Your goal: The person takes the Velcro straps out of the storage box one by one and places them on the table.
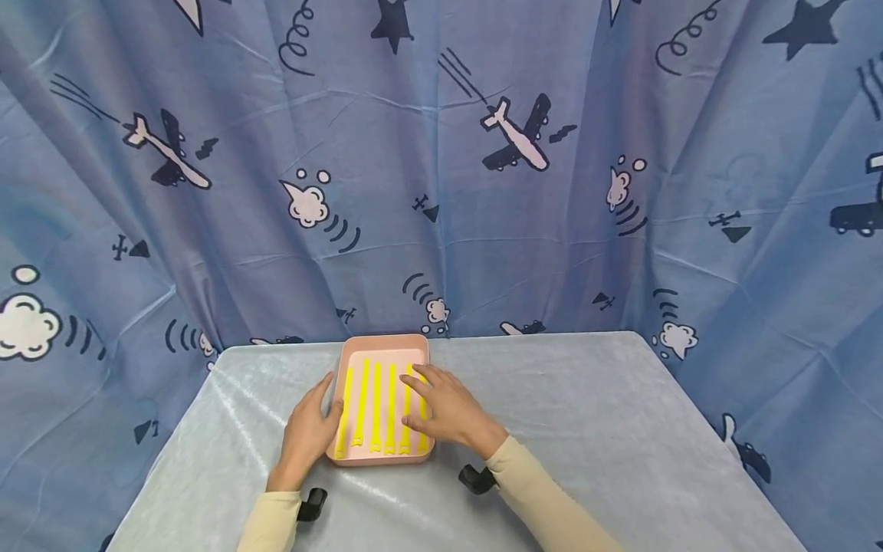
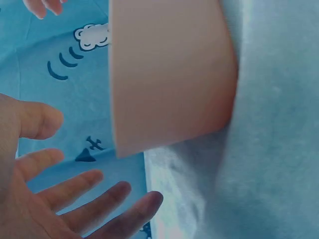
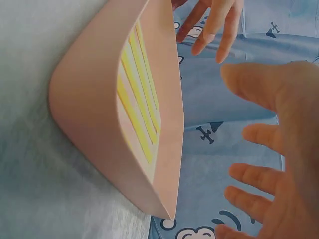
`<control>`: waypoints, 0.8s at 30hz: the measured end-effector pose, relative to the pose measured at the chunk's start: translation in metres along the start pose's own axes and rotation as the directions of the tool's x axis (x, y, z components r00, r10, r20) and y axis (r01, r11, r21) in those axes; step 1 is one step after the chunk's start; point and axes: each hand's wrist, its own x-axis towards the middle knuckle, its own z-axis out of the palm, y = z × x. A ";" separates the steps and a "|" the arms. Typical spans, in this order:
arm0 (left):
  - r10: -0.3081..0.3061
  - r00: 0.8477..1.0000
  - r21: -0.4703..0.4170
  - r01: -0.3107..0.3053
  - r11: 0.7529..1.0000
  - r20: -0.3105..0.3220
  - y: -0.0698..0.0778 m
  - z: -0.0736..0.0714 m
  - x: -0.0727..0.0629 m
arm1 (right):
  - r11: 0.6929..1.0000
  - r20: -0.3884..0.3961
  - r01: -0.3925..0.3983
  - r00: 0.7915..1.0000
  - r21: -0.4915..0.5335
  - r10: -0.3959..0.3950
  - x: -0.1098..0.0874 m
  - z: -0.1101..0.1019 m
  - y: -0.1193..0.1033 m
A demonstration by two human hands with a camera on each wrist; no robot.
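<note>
A shallow pink tray (image 1: 382,462) with rounded corners lies on the table. Several flat yellow straps (image 1: 375,406), like cable ties with a wider slotted end, lie in it side by side, lengthwise. My left hand (image 1: 308,431) is at the tray's left side, thumb and fingers spread; in the left wrist view this hand (image 2: 55,199) holds nothing, and the tray's outer wall (image 2: 172,74) is beside it. Over the tray's right side hovers my right hand (image 1: 451,405), covering parts of the rightmost straps. The right wrist view shows its fingers (image 3: 256,177) apart and holding nothing.
A pale grey-blue cloth covers the table (image 1: 586,429). Behind it hangs a blue curtain (image 1: 386,253) printed with planes, clouds and stars. Dark wrist-worn devices show at the left wrist (image 1: 313,504) and the right wrist (image 1: 476,479).
</note>
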 end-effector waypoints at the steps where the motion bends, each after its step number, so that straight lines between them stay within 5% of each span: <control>1: -0.004 1.000 -0.008 0.004 1.000 -0.001 -0.001 0.000 0.000 | 1.000 -0.004 0.008 1.000 0.001 -0.008 0.001 0.001 -0.001; 14: -0.053 0.997 -0.162 0.061 0.985 0.050 -0.016 0.008 -0.001 | 0.991 -0.038 0.122 0.992 -0.049 -0.124 0.013 0.002 -0.022; 24: -0.073 0.991 -0.236 0.097 0.967 0.108 -0.024 0.009 -0.001 | 0.959 -0.050 0.260 0.962 -0.113 -0.267 0.022 0.011 -0.033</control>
